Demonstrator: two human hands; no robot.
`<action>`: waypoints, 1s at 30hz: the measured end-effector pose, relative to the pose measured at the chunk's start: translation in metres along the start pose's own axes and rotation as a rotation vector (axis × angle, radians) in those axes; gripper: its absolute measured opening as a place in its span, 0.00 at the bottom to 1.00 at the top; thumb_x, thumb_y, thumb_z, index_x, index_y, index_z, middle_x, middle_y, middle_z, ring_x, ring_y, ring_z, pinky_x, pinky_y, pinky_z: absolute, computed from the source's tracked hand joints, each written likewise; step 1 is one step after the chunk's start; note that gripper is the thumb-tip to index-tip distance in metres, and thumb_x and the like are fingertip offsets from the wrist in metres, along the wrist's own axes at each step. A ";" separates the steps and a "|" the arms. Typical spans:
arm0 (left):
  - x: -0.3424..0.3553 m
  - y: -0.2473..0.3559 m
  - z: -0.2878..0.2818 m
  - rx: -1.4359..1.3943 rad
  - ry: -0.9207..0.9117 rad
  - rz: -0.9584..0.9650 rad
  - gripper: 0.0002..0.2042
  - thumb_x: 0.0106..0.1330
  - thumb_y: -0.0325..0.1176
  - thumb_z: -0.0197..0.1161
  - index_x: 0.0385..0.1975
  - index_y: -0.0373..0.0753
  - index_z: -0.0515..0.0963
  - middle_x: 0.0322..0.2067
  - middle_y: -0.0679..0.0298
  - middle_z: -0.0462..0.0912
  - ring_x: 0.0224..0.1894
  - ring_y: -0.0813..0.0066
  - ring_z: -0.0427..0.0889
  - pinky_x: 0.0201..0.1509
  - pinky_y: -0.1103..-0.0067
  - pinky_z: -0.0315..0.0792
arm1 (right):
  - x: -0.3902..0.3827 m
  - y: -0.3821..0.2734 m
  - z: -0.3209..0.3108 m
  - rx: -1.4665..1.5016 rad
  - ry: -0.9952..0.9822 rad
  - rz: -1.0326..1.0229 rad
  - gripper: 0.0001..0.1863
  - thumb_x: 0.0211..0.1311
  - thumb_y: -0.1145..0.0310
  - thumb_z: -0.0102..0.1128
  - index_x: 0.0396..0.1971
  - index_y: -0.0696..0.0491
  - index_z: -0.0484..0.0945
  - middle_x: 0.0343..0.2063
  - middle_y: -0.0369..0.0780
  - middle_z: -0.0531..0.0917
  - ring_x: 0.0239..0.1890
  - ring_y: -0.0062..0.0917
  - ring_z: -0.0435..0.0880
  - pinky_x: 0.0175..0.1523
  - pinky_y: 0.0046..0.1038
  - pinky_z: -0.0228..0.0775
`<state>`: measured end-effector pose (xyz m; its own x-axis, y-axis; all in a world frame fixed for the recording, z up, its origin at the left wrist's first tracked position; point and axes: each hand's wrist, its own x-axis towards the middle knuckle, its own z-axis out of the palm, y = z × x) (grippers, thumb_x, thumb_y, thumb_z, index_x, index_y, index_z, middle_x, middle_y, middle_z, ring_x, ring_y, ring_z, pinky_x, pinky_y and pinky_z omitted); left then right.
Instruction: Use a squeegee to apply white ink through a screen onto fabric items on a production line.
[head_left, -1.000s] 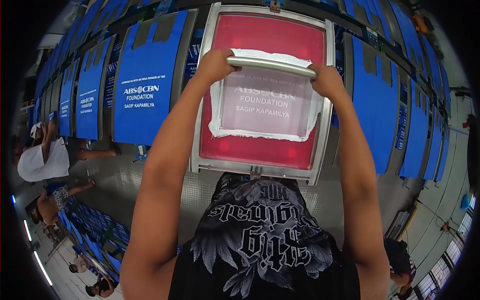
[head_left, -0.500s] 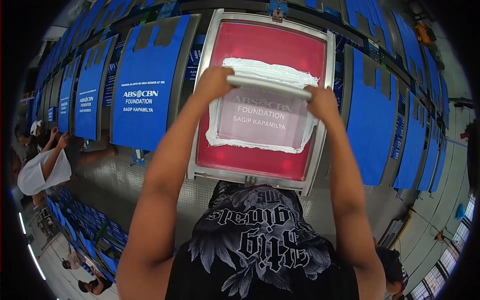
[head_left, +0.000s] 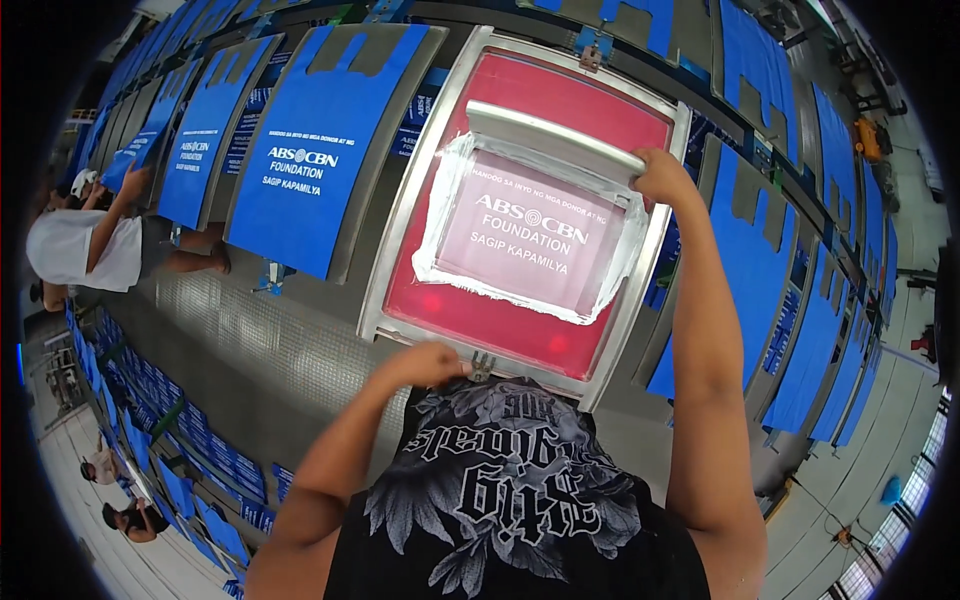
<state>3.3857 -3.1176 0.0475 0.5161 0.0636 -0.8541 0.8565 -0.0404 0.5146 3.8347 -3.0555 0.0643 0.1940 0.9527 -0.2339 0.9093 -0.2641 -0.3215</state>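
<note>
A silk-screen printing frame (head_left: pixel 392 262) with a metal border and red mesh lies in front of me. White ink (head_left: pixel 430 245) rings the pale printed window (head_left: pixel 520 232) in its middle. Across the far part of the mesh rests a long squeegee (head_left: pixel 550 133), tilted down to the right. My right hand (head_left: pixel 665 180) is closed on the squeegee's right end. My left hand (head_left: pixel 428 365) curls at the frame's near edge, beside a small metal bracket (head_left: pixel 481 367); its fingertips are partly hidden.
Blue printed bag panels (head_left: pixel 310 160) lie on grey boards to the left, and more blue panels (head_left: pixel 735 260) to the right. A person in a white shirt (head_left: pixel 95 240) works at the left boards. Others (head_left: pixel 135 520) are at the lower left. A metal-textured floor (head_left: pixel 250 310) shows between.
My left hand has let go of the squeegee and come down to the frame's near edge. The squeegee has moved up to the far part of the mesh. The view has shifted and turned slightly.
</note>
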 end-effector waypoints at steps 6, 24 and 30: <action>0.038 -0.055 0.078 -0.801 -0.075 0.257 0.17 0.66 0.43 0.57 0.30 0.33 0.78 0.23 0.70 0.78 0.28 0.87 0.73 0.32 0.84 0.68 | 0.017 -0.060 -0.009 -0.136 -0.068 0.030 0.26 0.37 0.72 0.57 0.45 0.52 0.78 0.38 0.48 0.82 0.43 0.41 0.80 0.50 0.34 0.71; 0.034 -0.034 0.087 -0.433 0.181 0.270 0.20 0.66 0.47 0.54 0.22 0.35 0.78 0.13 0.68 0.74 0.16 0.82 0.71 0.22 0.82 0.65 | -0.240 -0.185 0.090 -0.020 0.178 -0.043 0.22 0.38 0.76 0.59 0.41 0.52 0.76 0.33 0.39 0.80 0.40 0.33 0.76 0.48 0.36 0.63; 0.024 -0.037 0.086 -0.258 0.337 0.156 0.23 0.63 0.52 0.55 0.20 0.37 0.79 0.13 0.65 0.75 0.17 0.79 0.74 0.23 0.78 0.67 | -0.231 -0.123 0.056 0.098 0.222 0.055 0.18 0.40 0.68 0.65 0.37 0.51 0.79 0.38 0.41 0.81 0.43 0.34 0.77 0.53 0.37 0.58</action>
<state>3.3664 -3.2003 0.0020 0.5744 0.3995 -0.7145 0.7186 0.1720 0.6738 3.6572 -3.2517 0.1061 0.3281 0.9433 -0.0497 0.8572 -0.3194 -0.4040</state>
